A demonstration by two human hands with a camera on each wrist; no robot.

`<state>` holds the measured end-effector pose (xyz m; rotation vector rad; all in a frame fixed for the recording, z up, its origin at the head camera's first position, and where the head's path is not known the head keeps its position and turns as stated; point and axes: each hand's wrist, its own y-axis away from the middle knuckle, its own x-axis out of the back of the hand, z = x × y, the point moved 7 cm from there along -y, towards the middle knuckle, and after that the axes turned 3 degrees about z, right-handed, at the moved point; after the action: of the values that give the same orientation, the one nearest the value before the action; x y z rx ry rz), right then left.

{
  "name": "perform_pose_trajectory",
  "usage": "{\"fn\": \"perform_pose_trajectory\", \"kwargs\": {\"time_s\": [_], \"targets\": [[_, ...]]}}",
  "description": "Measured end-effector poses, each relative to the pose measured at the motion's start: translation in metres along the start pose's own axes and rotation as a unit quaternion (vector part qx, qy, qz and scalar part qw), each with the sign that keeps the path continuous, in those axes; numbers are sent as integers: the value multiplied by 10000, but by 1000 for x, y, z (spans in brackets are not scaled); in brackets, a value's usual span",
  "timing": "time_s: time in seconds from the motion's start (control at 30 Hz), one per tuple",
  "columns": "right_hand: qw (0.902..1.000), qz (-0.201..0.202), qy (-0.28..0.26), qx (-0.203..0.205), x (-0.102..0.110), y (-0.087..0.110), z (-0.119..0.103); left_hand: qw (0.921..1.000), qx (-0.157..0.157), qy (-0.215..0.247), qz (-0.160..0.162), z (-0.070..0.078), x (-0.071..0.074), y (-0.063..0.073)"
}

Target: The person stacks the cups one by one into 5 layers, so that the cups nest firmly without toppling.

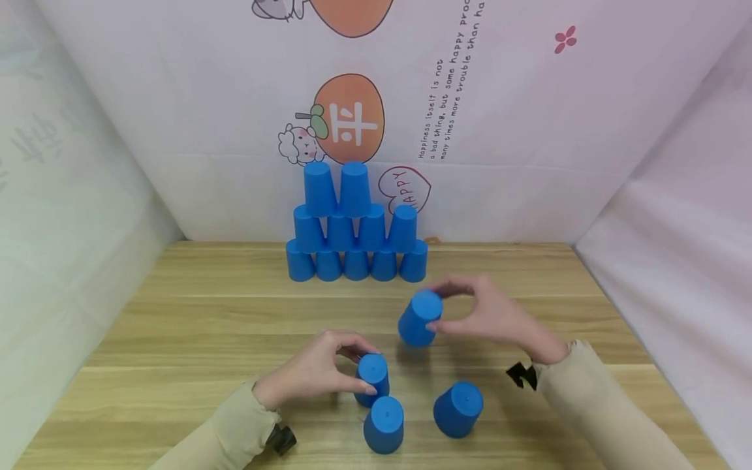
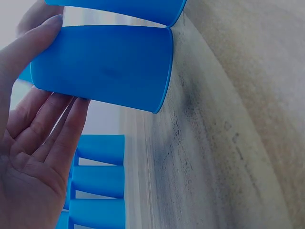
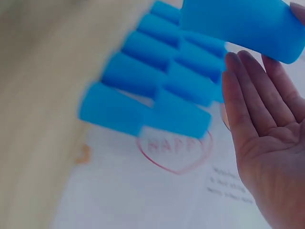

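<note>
My right hand (image 1: 490, 313) pinches an upside-down blue cup (image 1: 418, 320) between thumb and fingers, held above the table in front of the stack. In the right wrist view that same cup (image 3: 243, 26) sits tilted at the top. My left hand (image 1: 323, 369) grips a second blue cup (image 1: 373, 375) by its sides, thumb in front and fingers behind; in the left wrist view this cup (image 2: 105, 64) appears large. Just in front of it stands another upside-down cup (image 1: 384, 425). To the right is one more cup (image 1: 458, 410), touched by neither hand.
At the back of the wooden table (image 1: 205, 326), a pyramid of blue cups (image 1: 356, 264) rises in three rows, with two cups (image 1: 355, 189) on top. A printed white cloth (image 1: 499, 130) hangs behind it, and white cloth (image 1: 693, 215) walls the sides.
</note>
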<state>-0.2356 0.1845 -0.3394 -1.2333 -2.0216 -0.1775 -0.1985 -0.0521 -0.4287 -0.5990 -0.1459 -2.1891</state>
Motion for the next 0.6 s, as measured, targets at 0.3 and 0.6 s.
{"fn": "perform_pose_trajectory", "kwargs": {"time_s": [0.3, 0.6], "targets": [[9945, 1033, -148, 118, 52, -57, -15, 10000, -14, 6, 3, 0, 0, 0], [9866, 1612, -129, -221, 78, -122, -15, 10000, -5, -8, 15, -1, 1, 0]]}}
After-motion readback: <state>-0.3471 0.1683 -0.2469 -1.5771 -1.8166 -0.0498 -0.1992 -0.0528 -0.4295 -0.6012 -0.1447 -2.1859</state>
